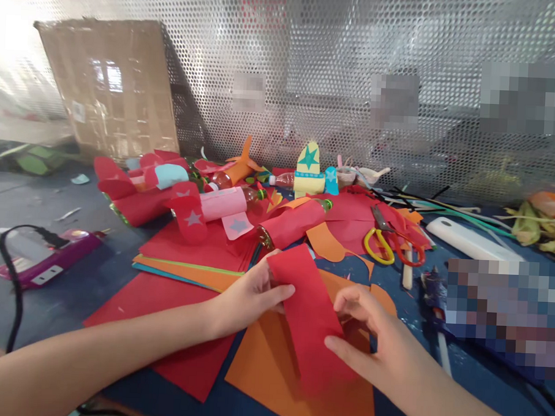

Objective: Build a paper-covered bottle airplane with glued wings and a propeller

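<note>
nearest me i count one orange sheet point(261, 367) and, to its left, one large red sheet point(197, 370) under the left forearm. one red strip point(308, 301) is held above the orange sheet, its lower end blurred. farther in there is one stack point(196, 273) with red, orange, green and blue edges, one purple power strip point(49, 262) well to the left, and one pair of scissors point(381, 218) to the right, with one yellow loop and one red. behind these i make out at least four wrapped bottles: one red point(295, 224), one pink point(225, 202), one orange point(237, 172), one yellow point(308, 185). at the back, one box point(112, 90) leans on one perforated panel point(289, 43).

the left hand point(253, 296) is narrow, pinching the strip by its left edge, thumb on the face. the right hand point(373, 335) is half open, thumb over the strip's right side and fingers curled beside it; i cannot tell whether it grips.

the surface point(119, 244) shows its near edge at lower left. i have bare room between the power strip and the stack, and a narrow gap right of the orange sheet, where one white stick point(444, 356) lies. toward the panel the bottles crowd together.
</note>
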`<state>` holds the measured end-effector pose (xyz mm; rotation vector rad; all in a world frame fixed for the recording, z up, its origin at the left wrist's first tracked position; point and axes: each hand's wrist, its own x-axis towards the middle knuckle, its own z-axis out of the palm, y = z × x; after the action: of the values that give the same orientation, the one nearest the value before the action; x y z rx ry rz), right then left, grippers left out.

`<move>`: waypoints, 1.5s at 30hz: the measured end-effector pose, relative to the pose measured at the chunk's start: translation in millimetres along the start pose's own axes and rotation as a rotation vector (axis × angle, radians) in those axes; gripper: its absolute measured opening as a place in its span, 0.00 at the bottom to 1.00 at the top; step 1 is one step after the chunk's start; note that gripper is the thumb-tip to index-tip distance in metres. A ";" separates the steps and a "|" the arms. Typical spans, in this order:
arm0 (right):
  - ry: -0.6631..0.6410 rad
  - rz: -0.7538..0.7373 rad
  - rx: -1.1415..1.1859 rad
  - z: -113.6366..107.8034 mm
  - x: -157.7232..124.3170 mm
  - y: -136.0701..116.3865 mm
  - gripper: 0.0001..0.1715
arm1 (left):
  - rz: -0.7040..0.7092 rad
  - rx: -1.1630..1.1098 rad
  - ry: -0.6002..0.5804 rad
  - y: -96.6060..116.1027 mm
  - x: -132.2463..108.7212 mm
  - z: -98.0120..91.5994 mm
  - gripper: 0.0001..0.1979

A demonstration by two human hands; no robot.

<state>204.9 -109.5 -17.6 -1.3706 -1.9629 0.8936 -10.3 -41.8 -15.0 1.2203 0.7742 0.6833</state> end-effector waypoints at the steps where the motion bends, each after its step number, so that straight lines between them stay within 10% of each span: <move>1: -0.011 0.025 0.040 0.1 0.7 0.4 0.08 | -0.010 -0.001 0.006 -0.5 -0.7 -0.2 0.22; 11: 0.140 0.094 0.076 -12.3 12.7 12.7 0.13 | -0.045 -0.085 0.061 -2.0 3.2 -5.4 0.22; 22: -0.331 0.085 0.113 -17.8 1.2 -10.8 0.19 | -0.065 0.168 0.076 6.4 3.5 -3.4 0.16; 25: -0.167 0.098 -0.056 -28.4 7.6 -7.0 0.23 | -0.031 0.259 0.094 9.1 4.4 -1.6 0.15; 30: 0.241 0.284 -0.971 -63.2 24.9 13.9 0.06 | -0.043 0.481 -0.020 7.8 12.1 4.8 0.13; 37: 0.216 0.402 -1.135 -72.0 31.8 31.6 0.06 | 0.031 0.771 -0.144 3.9 33.5 23.0 0.15; 45: 0.198 0.463 -1.157 -72.3 24.2 20.9 0.11 | 0.557 1.063 -0.084 -7.7 46.0 22.7 0.18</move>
<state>264.8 -67.2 11.9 -2.4681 -2.0658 -0.3639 34.9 -18.8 -25.7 2.4782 0.7373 0.6590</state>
